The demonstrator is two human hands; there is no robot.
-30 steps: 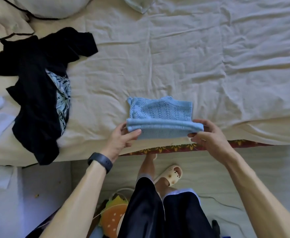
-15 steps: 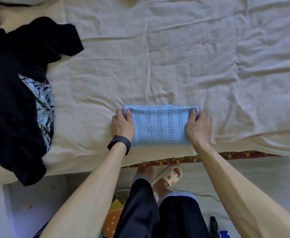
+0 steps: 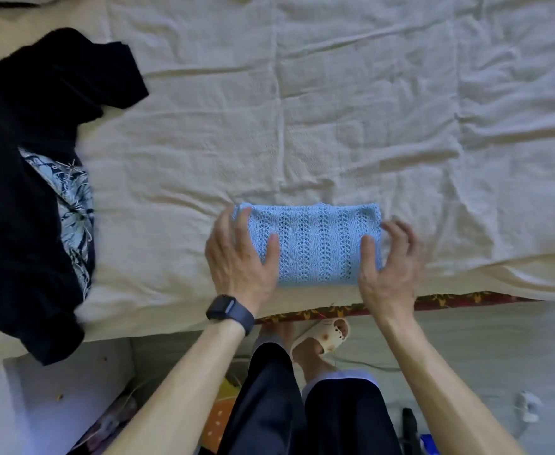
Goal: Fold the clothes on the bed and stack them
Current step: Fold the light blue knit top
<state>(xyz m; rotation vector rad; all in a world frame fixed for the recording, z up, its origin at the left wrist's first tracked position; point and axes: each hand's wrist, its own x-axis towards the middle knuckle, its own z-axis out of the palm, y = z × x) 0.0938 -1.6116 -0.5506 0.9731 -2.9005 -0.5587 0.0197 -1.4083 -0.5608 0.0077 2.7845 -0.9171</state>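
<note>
- I see the folded light-blue openwork knit garment [image 3: 315, 244] lying flat as a neat rectangle in the lower centre of the frame. It sits on the wrinkled cream bed sheet [image 3: 335, 110], close to the bed's near edge.
- My view of the left hand [image 3: 236, 257] shows it laid on the knit's left end. The fingers are straight and spread along that side, and the thumb [image 3: 271, 251] lies across the top of the fabric. It presses rather than clasps.
- The right hand [image 3: 389, 270] mirrors it at the knit's right end. Its thumb [image 3: 368, 254] is on the fabric and its fingers are loosely bent just beside the right edge. They are blurred, and I see nothing pinched between them.
- The two hands are apart, with the width of the knit between them.
- A crumpled black garment [image 3: 23, 159] with a pale blue printed panel [image 3: 72, 205] fills the left of the frame, well apart from the knit. Its lower end hangs over the bed's edge.
- A dark wristwatch [image 3: 230, 311] sits on the left wrist.
- A red and yellow patterned strip [image 3: 450, 298] shows under the sheet along the bed edge, lower right.
- Below it I make out dark shorts [image 3: 302, 405] and a cream slipper [image 3: 327, 336] on one foot.
</note>
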